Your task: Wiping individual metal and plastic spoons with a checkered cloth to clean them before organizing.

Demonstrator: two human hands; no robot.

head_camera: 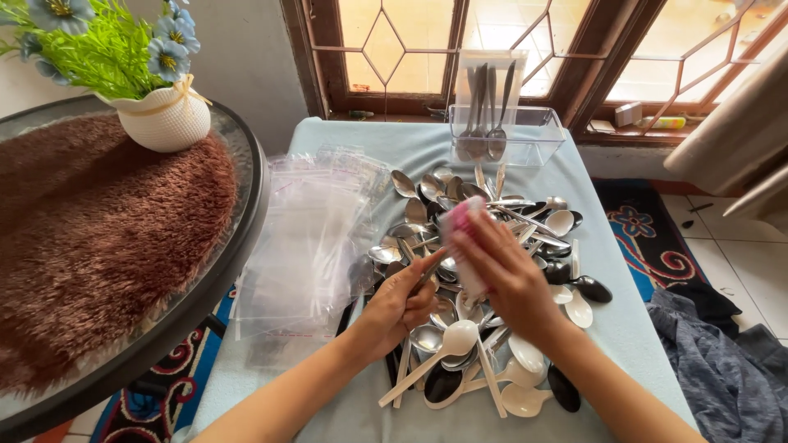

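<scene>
My left hand (400,305) grips the handle of a metal spoon (432,267) and holds it above a heap of spoons (492,287). My right hand (505,271) holds a pink and white cloth (456,220) pressed against that spoon. The heap mixes shiny metal spoons with white and black plastic ones. It lies on a table covered with a light blue cloth (640,328).
A stack of clear plastic bags (308,238) lies left of the heap. A clear container (509,131) at the table's far end holds a few upright spoons. A round glass table (107,246) with a brown shaggy mat and a flower vase (164,119) stands at left. Grey fabric (722,361) lies on the floor at right.
</scene>
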